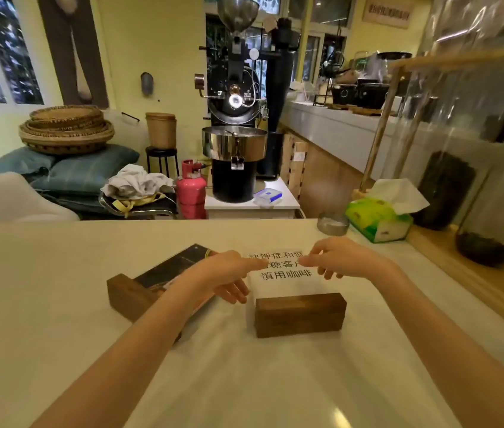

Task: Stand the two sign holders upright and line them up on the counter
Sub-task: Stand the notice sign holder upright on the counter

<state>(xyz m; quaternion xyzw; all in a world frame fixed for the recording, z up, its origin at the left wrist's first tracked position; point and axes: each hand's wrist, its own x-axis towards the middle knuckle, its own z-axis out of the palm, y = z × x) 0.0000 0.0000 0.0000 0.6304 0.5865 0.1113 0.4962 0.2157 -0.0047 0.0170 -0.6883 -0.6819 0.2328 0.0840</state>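
Note:
Two sign holders with dark wooden block bases rest on the white counter (44,304). The right sign holder (300,315) stands with its clear panel of black Chinese text rising behind the block. My right hand (343,257) pinches the panel's upper right edge, and my left hand (229,273) touches its upper left edge with fingers spread. The left sign holder (139,288) lies flat at an angle, its dark panel pointing away and partly hidden under my left forearm.
A green tissue pack (377,219) and a small metal ashtray (332,223) sit at the counter's far right. A wood-framed glass case (460,180) runs along the right side. A black coffee roaster (235,134) and a pink gas cylinder (192,189) stand beyond the counter.

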